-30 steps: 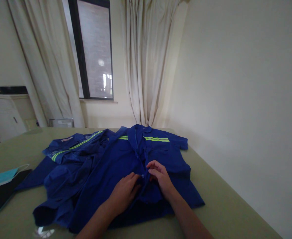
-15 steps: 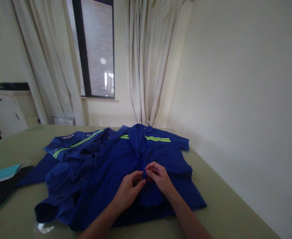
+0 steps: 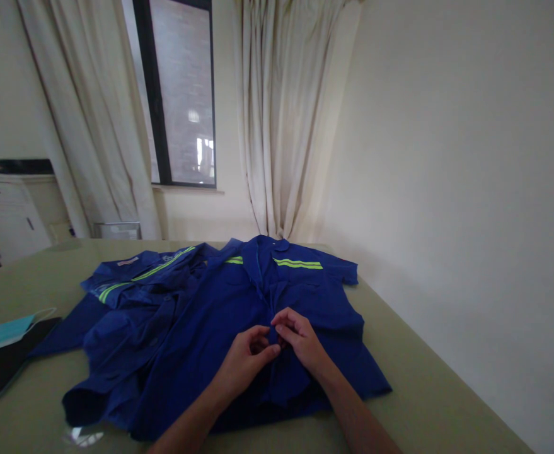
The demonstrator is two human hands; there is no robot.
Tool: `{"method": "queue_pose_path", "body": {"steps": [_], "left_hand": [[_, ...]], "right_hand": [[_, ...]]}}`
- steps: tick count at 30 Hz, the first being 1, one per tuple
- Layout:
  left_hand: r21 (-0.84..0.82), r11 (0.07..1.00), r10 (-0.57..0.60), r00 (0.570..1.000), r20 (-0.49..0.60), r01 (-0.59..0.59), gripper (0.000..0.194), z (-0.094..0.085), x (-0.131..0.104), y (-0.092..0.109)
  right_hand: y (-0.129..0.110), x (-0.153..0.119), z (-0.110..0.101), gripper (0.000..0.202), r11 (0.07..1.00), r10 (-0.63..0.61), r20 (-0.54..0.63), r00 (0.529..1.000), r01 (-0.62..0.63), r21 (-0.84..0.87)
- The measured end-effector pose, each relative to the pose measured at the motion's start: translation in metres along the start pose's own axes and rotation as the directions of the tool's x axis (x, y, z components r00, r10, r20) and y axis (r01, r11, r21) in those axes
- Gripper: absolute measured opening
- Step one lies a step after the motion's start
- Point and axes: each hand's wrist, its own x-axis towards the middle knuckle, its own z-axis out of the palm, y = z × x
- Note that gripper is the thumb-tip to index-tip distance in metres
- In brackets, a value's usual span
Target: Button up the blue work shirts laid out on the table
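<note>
A blue work shirt point(image 3: 210, 340) with yellow-green stripes lies spread on the table, its collar toward the far side. Over its front placket, my left hand point(image 3: 248, 359) pinches the cloth between thumb and fingers. Close against it, my right hand point(image 3: 300, 340) is also closed on the placket edge, the fingertips of both hands nearly touching. Whether a button sits between them is too small to make out. To the left, a second blue garment point(image 3: 130, 315) with the same stripes lies crumpled, partly against the shirt.
A light-blue face mask point(image 3: 2, 334) rests on a dark flat object point(image 3: 7, 372) at the table's left. The pale green table point(image 3: 428, 378) meets a white wall point(image 3: 461, 189) on the right. Curtains point(image 3: 281, 126) and a window point(image 3: 184, 94) stand behind.
My left thumb has shifted slightly right, closer to my right fingers. Both hands stay at the placket; the view has moved a little.
</note>
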Motion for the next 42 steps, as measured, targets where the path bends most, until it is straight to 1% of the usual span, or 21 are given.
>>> {"method": "queue_pose_path", "body": {"steps": [4,8,11,14,18,21,24,26,29,32,34,36,39,42], "left_hand": [[-0.047,0.999,-0.018,1.000,-0.003,0.018,0.050,0.000,0.001,0.000],[-0.145,0.989,-0.037,0.999,-0.013,0.035,0.049,-0.001,0.004,-0.001],[-0.238,0.970,-0.047,0.999,0.005,0.047,0.050,-0.003,0.006,-0.002],[-0.291,0.955,-0.053,0.998,0.022,0.057,0.049,-0.003,0.007,-0.003],[-0.322,0.944,-0.073,0.997,0.023,0.077,0.055,-0.004,0.009,-0.005],[-0.364,0.927,-0.082,0.995,0.052,0.096,0.058,-0.005,0.008,-0.004],[-0.392,0.909,-0.127,0.990,0.069,0.144,0.060,-0.006,0.005,0.000],[-0.396,0.901,-0.170,0.984,0.060,0.180,0.060,-0.005,0.002,0.003],[-0.347,0.916,-0.210,0.977,0.020,0.204,0.053,-0.002,-0.001,0.007],[-0.217,0.967,-0.151,0.987,-0.056,0.136,0.042,-0.001,0.000,0.006],[-0.173,0.979,-0.128,0.988,-0.090,0.111,0.033,-0.001,0.002,0.005],[-0.226,0.962,-0.180,0.979,-0.097,0.154,0.027,-0.002,0.004,0.006],[-0.388,0.895,-0.266,0.961,-0.073,0.218,0.025,-0.003,0.002,0.010],[-0.517,0.827,-0.270,0.963,-0.017,0.223,0.027,-0.003,-0.002,0.014]], "right_hand": [[0.003,0.001,0.001,0.018,1.000,0.007,-0.013,1.000,-0.007,0.014],[0.006,0.002,0.000,0.022,0.999,0.023,-0.048,0.999,-0.021,0.037],[0.006,0.003,-0.001,0.021,0.998,0.022,-0.059,0.998,-0.019,0.059],[0.002,0.002,0.000,0.021,0.998,0.017,-0.076,0.997,-0.012,0.063],[-0.003,0.001,0.000,0.018,0.999,-0.005,-0.114,0.993,0.009,0.031],[-0.005,0.001,-0.001,0.016,0.999,-0.034,-0.140,0.990,0.034,-0.003],[-0.004,0.000,-0.003,0.011,0.997,-0.055,-0.146,0.988,0.047,-0.059],[-0.002,-0.001,-0.003,0.012,0.991,-0.066,-0.140,0.988,0.049,-0.124],[-0.002,-0.003,-0.002,0.016,0.968,-0.088,-0.128,0.988,0.055,-0.244],[-0.004,-0.005,-0.001,0.019,0.939,-0.101,-0.112,0.989,0.058,-0.338],[-0.006,-0.005,-0.001,0.019,0.923,-0.110,-0.115,0.987,0.058,-0.381],[-0.008,-0.005,-0.003,0.018,0.913,-0.118,-0.121,0.986,0.059,-0.404],[-0.010,-0.004,-0.006,0.018,0.913,-0.116,-0.119,0.986,0.059,-0.403],[-0.010,-0.005,-0.008,0.018,0.917,-0.104,-0.117,0.988,0.050,-0.395]]}}
